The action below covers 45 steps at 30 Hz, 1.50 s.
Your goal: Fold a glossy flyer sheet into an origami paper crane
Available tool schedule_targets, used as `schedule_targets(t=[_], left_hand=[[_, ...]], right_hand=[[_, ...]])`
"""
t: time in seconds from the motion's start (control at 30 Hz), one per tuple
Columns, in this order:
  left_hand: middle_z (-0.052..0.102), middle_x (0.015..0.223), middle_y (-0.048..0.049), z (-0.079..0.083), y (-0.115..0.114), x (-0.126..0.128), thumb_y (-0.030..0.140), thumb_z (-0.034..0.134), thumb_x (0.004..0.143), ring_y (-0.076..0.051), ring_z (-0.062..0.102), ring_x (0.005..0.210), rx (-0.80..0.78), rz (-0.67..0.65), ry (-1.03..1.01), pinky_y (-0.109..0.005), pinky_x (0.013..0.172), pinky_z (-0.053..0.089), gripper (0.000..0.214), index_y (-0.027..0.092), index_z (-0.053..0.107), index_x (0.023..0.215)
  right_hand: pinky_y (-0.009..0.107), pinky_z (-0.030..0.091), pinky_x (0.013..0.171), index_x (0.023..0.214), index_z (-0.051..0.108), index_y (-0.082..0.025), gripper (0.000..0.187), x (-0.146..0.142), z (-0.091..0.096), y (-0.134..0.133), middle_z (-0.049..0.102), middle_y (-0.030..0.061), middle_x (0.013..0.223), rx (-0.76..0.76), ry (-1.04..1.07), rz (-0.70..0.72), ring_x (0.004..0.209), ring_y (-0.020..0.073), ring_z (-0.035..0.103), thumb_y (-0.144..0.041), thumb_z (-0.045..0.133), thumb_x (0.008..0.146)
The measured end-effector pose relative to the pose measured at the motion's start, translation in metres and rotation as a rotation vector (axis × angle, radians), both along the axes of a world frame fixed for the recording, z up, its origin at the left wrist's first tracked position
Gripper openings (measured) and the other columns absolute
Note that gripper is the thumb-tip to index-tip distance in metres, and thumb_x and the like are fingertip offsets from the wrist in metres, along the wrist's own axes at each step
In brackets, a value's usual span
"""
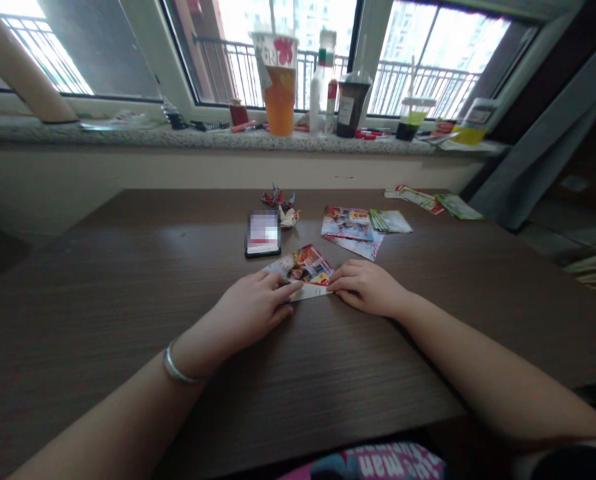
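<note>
A colourful printed paper sheet (305,265) lies on the table with its near edge folded over, showing a pale strip (311,291). My left hand (258,300) holds the left end of the fold, index finger along the strip and thumb at the near edge. At the right end, the fingers of my right hand (361,285) are closed on the corner. Just beyond the sheet is a phone (263,235) with a lit, blurred screen. Small folded paper pieces, one red and dark (278,197) and one whitish (289,217), sit beside it.
More printed sheets (348,223) and a green-white stack (391,221) lie at the right on the brown table (128,280). Further paper strips (423,199) rest at the far right. Cups, such as an orange drink (279,100), and bottles line the windowsill (203,138).
</note>
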<state>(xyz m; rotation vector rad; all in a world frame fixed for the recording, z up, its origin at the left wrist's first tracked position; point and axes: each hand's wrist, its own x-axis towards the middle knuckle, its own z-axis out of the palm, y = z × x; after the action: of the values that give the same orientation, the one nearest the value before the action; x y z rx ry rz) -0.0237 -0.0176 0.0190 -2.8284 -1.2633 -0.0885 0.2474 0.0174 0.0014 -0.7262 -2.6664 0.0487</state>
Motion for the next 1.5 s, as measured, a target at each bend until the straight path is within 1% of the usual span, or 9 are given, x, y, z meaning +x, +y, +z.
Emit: schedule_targets(t=[0.1, 0.23, 0.63, 0.83, 0.97, 1.13, 1.23, 1.4, 1.5], left_hand=[[0.055, 0.124, -0.0103, -0.007, -0.002, 0.001, 0.044, 0.054, 0.090, -0.031, 0.052, 0.117, 0.034, 0.013, -0.009, -0.049, 0.099, 0.044, 0.044, 0.031, 0.052, 0.132], [0.051, 0.130, -0.0117, -0.012, -0.002, 0.003, 0.044, 0.052, 0.091, -0.031, 0.048, 0.122, 0.025, 0.028, -0.033, -0.050, 0.105, 0.038, 0.045, 0.026, 0.051, 0.132], [0.056, 0.131, -0.0077, -0.011, 0.003, 0.005, 0.036, 0.053, 0.091, -0.027, 0.048, 0.125, -0.005, -0.073, -0.158, -0.052, 0.111, 0.031, 0.026, 0.021, 0.060, 0.111], [0.042, 0.145, -0.0127, -0.017, 0.003, 0.008, 0.035, 0.059, 0.088, -0.030, 0.040, 0.133, 0.033, -0.040, -0.161, -0.055, 0.111, 0.030, 0.032, 0.021, 0.059, 0.116], [0.050, 0.136, -0.0100, -0.017, 0.003, 0.008, 0.027, 0.058, 0.088, -0.028, 0.046, 0.125, 0.097, -0.025, -0.182, -0.053, 0.107, 0.035, 0.024, 0.024, 0.064, 0.111], [0.062, 0.109, -0.0078, -0.016, 0.006, 0.008, 0.022, 0.046, 0.094, -0.023, 0.056, 0.099, 0.120, -0.027, -0.150, -0.042, 0.091, 0.046, 0.026, 0.026, 0.065, 0.112], [0.063, 0.107, -0.0076, -0.013, 0.005, 0.008, 0.030, 0.046, 0.095, -0.023, 0.056, 0.098, 0.066, -0.037, -0.142, -0.042, 0.092, 0.045, 0.027, 0.025, 0.064, 0.114], [0.057, 0.129, -0.0087, -0.011, 0.002, 0.007, 0.053, 0.049, 0.090, -0.028, 0.049, 0.121, -0.008, -0.038, -0.146, -0.051, 0.108, 0.030, 0.048, 0.025, 0.054, 0.129], [0.050, 0.140, -0.0086, -0.015, 0.001, 0.006, 0.057, 0.053, 0.087, -0.029, 0.041, 0.131, -0.014, -0.043, -0.138, -0.051, 0.113, 0.023, 0.060, 0.025, 0.047, 0.137]], right_hand=[[0.038, 0.050, 0.086, 0.102, 0.071, -0.021, 0.022, -0.001, 0.001, 0.001, 0.072, 0.0056, 0.100, 0.025, 0.054, -0.017, 0.096, 0.0196, 0.061, -0.019, 0.053, 0.090], [0.039, 0.049, 0.089, 0.100, 0.071, -0.020, 0.020, -0.001, 0.002, 0.001, 0.071, 0.0059, 0.103, 0.056, 0.109, -0.068, 0.097, 0.0201, 0.061, -0.022, 0.054, 0.090], [0.044, 0.046, 0.096, 0.108, 0.069, -0.024, 0.022, 0.002, 0.004, 0.001, 0.067, 0.0063, 0.114, 0.039, 0.166, -0.070, 0.107, 0.0215, 0.058, -0.025, 0.055, 0.090], [0.044, 0.045, 0.098, 0.106, 0.069, -0.022, 0.021, 0.001, 0.003, 0.001, 0.067, 0.0071, 0.115, 0.027, 0.166, -0.042, 0.108, 0.0212, 0.058, -0.025, 0.055, 0.091], [0.043, 0.046, 0.098, 0.106, 0.069, -0.022, 0.021, 0.001, 0.003, 0.001, 0.067, 0.0073, 0.114, 0.014, 0.154, -0.034, 0.108, 0.0209, 0.058, -0.026, 0.055, 0.091], [0.045, 0.046, 0.098, 0.108, 0.068, -0.022, 0.023, 0.000, 0.004, 0.000, 0.067, 0.0069, 0.116, 0.017, 0.140, -0.007, 0.110, 0.0213, 0.057, -0.026, 0.054, 0.091], [0.045, 0.046, 0.097, 0.109, 0.068, -0.023, 0.023, 0.000, 0.004, 0.000, 0.067, 0.0065, 0.117, 0.003, 0.138, 0.009, 0.111, 0.0212, 0.057, -0.026, 0.055, 0.090], [0.043, 0.047, 0.096, 0.109, 0.068, -0.022, 0.023, 0.001, 0.003, 0.002, 0.067, 0.0071, 0.116, -0.014, 0.142, 0.030, 0.111, 0.0209, 0.057, -0.026, 0.056, 0.089], [0.043, 0.046, 0.097, 0.111, 0.067, -0.024, 0.025, 0.001, 0.003, 0.001, 0.066, 0.0062, 0.116, -0.034, 0.142, 0.051, 0.112, 0.0208, 0.057, -0.027, 0.058, 0.088]])
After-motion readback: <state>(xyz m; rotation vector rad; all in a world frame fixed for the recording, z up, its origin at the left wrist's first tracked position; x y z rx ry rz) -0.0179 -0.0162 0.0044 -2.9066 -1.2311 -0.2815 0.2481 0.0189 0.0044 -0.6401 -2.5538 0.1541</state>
